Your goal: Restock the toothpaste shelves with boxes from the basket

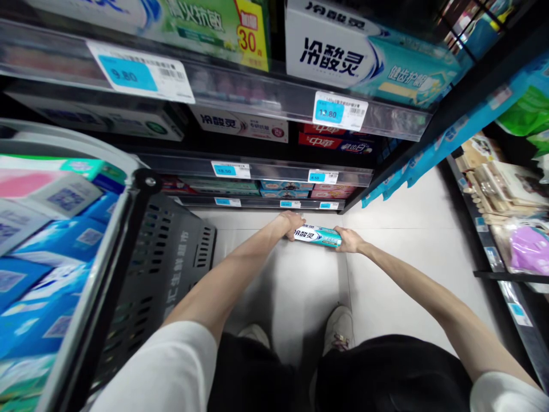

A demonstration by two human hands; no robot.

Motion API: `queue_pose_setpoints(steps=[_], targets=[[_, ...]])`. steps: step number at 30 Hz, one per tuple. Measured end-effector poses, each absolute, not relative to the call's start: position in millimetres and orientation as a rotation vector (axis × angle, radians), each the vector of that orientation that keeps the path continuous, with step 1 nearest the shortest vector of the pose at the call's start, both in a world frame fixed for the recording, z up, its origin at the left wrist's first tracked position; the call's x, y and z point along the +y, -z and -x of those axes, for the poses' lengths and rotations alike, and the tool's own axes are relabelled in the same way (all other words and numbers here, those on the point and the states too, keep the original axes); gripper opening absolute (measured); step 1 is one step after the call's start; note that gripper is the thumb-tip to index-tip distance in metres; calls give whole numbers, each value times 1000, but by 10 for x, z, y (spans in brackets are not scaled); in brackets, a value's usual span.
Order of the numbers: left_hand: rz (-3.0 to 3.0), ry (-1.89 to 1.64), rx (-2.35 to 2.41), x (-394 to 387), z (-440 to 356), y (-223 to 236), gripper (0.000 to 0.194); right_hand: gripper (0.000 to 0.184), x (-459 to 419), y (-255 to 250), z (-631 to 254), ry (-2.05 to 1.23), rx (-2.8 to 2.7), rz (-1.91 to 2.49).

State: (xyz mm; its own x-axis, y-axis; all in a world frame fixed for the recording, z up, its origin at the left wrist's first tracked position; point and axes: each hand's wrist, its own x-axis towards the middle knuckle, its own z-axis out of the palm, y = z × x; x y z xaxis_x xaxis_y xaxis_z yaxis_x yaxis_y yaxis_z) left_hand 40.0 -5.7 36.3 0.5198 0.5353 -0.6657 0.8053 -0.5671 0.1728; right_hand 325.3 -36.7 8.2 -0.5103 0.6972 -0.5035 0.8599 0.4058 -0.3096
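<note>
Noted gripping a white-and-teal toothpaste box (317,235) at opposite ends with left hand (292,224) and right hand (348,240), above the tiled floor (407,229), near a grey shopping basket (182,263).

Left hand (292,224), right hand (349,239) grip opposite ends of white-teal box (317,235); filled grey basket (171,240) at left.

Shop aisle: black shelving (278,171) and pale tiled floor (405,229).
Shelving, 12 o'clock: tiered, clear strips (390,117) along edges; second dark rack (514,277), 3 o'clock; wire mesh (461,40), 2 o'clock; floor, centre, thin joints (348,277) (greyer with shadow towards 6 o'clock); light, cool white.
</note>
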Motion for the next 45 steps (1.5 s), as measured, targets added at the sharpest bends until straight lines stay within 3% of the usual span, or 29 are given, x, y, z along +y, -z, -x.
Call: queue_pose_setpoints(steps=[33, 45], targets=[[-2272, 761, 1103, -58, -410, -347, 83, 62, -353, -56, -3264, 770, 2368, -1340], [-2260, 760, 1112, -78, -429, -382, 84, 70, -325, -48, -3282, 747, 2335, -1338]])
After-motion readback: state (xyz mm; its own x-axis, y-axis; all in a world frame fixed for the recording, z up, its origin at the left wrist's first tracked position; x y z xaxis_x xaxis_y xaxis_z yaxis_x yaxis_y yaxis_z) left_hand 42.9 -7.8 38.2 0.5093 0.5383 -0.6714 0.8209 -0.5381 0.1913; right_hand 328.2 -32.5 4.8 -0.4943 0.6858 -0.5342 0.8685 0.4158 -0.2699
